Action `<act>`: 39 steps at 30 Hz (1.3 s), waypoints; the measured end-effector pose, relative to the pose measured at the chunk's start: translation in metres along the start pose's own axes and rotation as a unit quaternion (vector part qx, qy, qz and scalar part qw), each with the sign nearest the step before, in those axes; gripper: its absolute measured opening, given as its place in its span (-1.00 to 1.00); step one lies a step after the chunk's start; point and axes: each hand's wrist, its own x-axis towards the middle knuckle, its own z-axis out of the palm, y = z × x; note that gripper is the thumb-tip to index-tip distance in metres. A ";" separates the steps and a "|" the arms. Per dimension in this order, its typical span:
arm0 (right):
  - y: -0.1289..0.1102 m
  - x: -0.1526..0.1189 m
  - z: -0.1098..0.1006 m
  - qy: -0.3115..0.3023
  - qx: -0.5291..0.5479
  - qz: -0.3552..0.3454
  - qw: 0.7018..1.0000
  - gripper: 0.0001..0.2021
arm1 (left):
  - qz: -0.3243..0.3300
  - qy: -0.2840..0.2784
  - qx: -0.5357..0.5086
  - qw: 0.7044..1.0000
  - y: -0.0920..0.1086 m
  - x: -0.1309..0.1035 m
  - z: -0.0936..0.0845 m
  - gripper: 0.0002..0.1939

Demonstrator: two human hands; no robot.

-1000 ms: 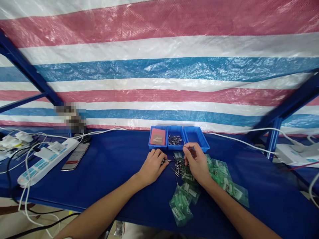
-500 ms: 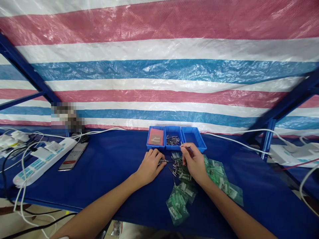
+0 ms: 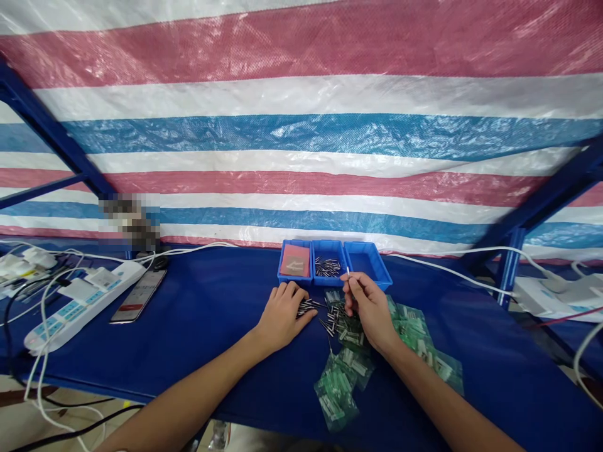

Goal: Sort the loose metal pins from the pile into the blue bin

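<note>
My left hand rests on the table with its fingers curled round a bunch of thin metal pins, which show between thumb and fingers. Just in front of the middle tray, my right hand pinches a single slim metal pin that points upward. Between the hands lies a loose pile of dark and silver pins. Small green-tinted clear bags with pale strips inside lie under and beside my right hand. The middle blue tray holds many similar pins.
Left of the middle tray, a blue tray holds a pinkish packet. A third blue tray stands on the right. A phone and a white power strip lie at the left. White cables run along the back edge.
The pin in my right hand now stands upright at the fingertips. My left thumb has shifted away from the fingers, so more of the bunched pins show.
</note>
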 end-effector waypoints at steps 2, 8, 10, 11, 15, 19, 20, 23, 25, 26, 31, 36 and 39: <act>0.000 0.000 -0.001 0.006 -0.008 -0.007 1.000 -0.69 | -0.006 0.000 0.002 1.000 0.000 0.000 0.001 -0.71; 0.003 -0.002 -0.002 -0.009 -0.092 -0.047 0.995 -0.70 | 0.005 -0.009 -0.020 1.000 -0.001 0.000 0.000 -0.78; 0.003 -0.004 -0.001 -0.015 -0.124 -0.070 0.990 -0.72 | 0.011 -0.016 -0.025 0.999 0.000 0.000 -0.002 -0.81; 0.002 -0.005 -0.001 -0.016 -0.144 -0.084 0.986 -0.74 | 0.012 -0.020 -0.026 0.999 0.000 0.000 -0.003 -0.82; 0.001 -0.005 0.001 -0.026 -0.189 -0.107 0.976 -0.75 | 0.016 -0.033 -0.025 0.999 0.001 0.001 -0.003 -0.83; 0.001 -0.005 0.001 -0.076 -0.132 -0.044 0.987 -0.68 | 0.023 -0.032 -0.021 0.999 0.000 0.001 -0.001 -0.82; 0.001 -0.005 0.002 -0.086 -0.115 -0.028 0.989 -0.65 | 0.024 -0.033 -0.021 0.999 0.000 0.001 -0.001 -0.82; -0.001 -0.005 0.004 -0.084 -0.072 0.014 0.994 -0.60 | 0.027 -0.036 -0.024 0.999 0.000 0.001 -0.001 -0.82; -0.002 -0.004 0.005 -0.070 -0.053 0.037 0.995 -0.59 | 0.029 -0.036 -0.026 0.999 0.000 0.000 -0.001 -0.83; -0.003 -0.004 0.005 -0.065 -0.044 0.047 0.996 -0.58 | 0.029 -0.035 -0.026 0.999 0.000 0.000 -0.001 -0.83; -0.002 0.000 0.004 -0.043 -0.012 0.061 0.997 -0.57 | 0.030 -0.030 -0.018 0.999 0.000 0.000 0.002 -0.84; -0.002 0.003 0.005 -0.042 -0.018 0.050 0.998 -0.59 | 0.027 -0.032 -0.018 0.999 -0.001 0.000 0.003 -0.84; -0.003 0.003 0.006 -0.049 -0.023 0.048 0.997 -0.58 | 0.029 -0.032 -0.020 0.999 -0.001 0.000 0.003 -0.84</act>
